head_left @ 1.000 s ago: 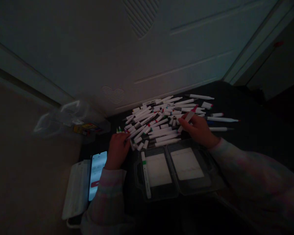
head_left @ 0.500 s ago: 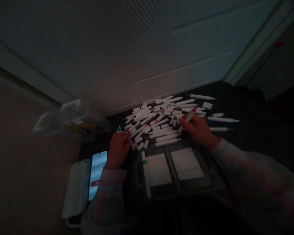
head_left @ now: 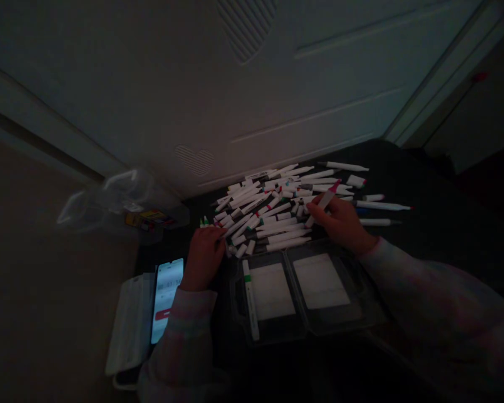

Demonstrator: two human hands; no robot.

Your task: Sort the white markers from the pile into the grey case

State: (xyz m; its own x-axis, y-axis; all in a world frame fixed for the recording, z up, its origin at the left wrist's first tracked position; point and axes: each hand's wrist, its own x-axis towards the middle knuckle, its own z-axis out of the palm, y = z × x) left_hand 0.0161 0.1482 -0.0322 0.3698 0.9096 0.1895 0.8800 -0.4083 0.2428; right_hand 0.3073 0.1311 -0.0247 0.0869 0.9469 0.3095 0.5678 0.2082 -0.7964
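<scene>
A heap of white markers and loose caps (head_left: 273, 210) is spread on the dark table. My right hand (head_left: 340, 221) is closed on an uncapped marker with a pink tip (head_left: 328, 197), held slanting over the heap's right part, tip up and away. At the heap's left edge is my left hand (head_left: 204, 254), its fingers curled by the end of a white marker (head_left: 239, 225); dimness hides what they hold, if anything. Between my arms lies an opened clear plastic case (head_left: 300, 310), with a green-banded marker (head_left: 251, 302) along its left side.
A phone (head_left: 166, 299) with a lit timer lies left of my left wrist, beside a pale flat case (head_left: 128, 324). Clear plastic containers (head_left: 138, 201) stand at the back left. A panelled door (head_left: 185, 84) rises behind the dark table (head_left: 424, 240). The light is dim.
Hardly anything differs. Both hands stay almost in place, the right still with the pink-tipped marker.
</scene>
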